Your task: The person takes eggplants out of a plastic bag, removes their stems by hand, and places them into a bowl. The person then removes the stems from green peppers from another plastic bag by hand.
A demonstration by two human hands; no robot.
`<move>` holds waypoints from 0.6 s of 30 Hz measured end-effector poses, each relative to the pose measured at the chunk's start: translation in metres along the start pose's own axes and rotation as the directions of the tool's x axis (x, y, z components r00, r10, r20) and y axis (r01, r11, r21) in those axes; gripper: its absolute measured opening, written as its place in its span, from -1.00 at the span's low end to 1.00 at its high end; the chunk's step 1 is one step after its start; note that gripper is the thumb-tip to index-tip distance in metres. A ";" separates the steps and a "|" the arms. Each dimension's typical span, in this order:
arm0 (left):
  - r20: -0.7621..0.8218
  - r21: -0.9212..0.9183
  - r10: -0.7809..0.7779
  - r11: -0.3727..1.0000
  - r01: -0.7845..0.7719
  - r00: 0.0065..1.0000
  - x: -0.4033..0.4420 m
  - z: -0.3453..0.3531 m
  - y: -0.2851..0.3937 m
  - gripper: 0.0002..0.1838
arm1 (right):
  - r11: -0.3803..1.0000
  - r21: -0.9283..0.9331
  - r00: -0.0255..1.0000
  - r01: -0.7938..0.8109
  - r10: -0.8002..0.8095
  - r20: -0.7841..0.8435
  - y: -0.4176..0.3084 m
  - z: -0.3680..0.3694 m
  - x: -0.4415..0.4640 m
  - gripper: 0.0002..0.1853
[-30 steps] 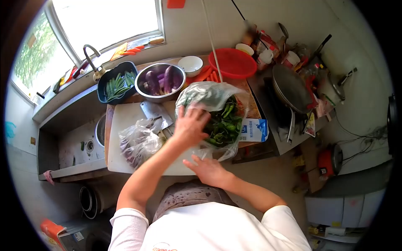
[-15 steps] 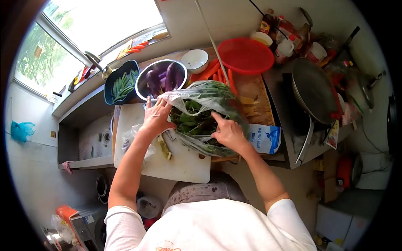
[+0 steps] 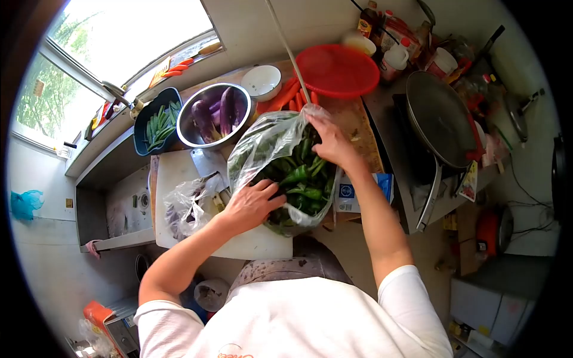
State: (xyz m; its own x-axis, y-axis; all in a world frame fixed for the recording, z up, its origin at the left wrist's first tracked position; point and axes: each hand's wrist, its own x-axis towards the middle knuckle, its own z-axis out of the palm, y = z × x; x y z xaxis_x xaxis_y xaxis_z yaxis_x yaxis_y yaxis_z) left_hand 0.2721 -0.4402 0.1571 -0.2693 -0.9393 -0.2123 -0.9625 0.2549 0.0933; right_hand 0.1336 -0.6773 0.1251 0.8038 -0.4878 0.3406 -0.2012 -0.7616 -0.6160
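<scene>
A clear plastic bag [image 3: 271, 134] of green peppers [image 3: 301, 179] lies over the right part of the white cutting board [image 3: 253, 241], its mouth spread wide. My left hand [image 3: 250, 206] rests at the bag's lower left rim, fingers apart and reaching over the peppers; its thumb is hard to make out. My right hand [image 3: 331, 140] is closed on the upper right edge of the bag. Left of my left hand, a smaller clear bag [image 3: 185, 206] with dark contents sits on the board. Behind it lies a cleaver blade [image 3: 209, 164], partly covered.
Eggplants [image 3: 225, 113] fill a steel bowl [image 3: 186, 138]; left of it, a dark blue basket [image 3: 139, 128] holds green pods. A white bowl [image 3: 261, 82], red peppers [image 3: 280, 98] and a red lid [image 3: 337, 70] stand behind. A wok [image 3: 441, 119] sits right, the sink [image 3: 122, 203] left.
The bag's mouth has been spread, exposing more peppers. My left hand moved down and right to the near rim; my right hand moved up to the far edge.
</scene>
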 end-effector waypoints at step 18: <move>-0.034 -0.109 -0.009 0.994 0.005 0.999 -0.072 -0.026 -0.045 -0.56 | 0.951 0.308 1.000 -0.021 0.022 -0.001 -0.085 0.003 0.021 -0.08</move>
State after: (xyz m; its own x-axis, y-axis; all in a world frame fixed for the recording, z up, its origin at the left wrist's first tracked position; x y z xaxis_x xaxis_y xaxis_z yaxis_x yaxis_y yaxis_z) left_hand 0.3354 -0.3899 0.1933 -0.2595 -0.9489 -0.1795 -0.9544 0.2236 0.1977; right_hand 0.1689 -0.6213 0.1826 0.7983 -0.5052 0.3278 -0.0353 -0.5826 -0.8120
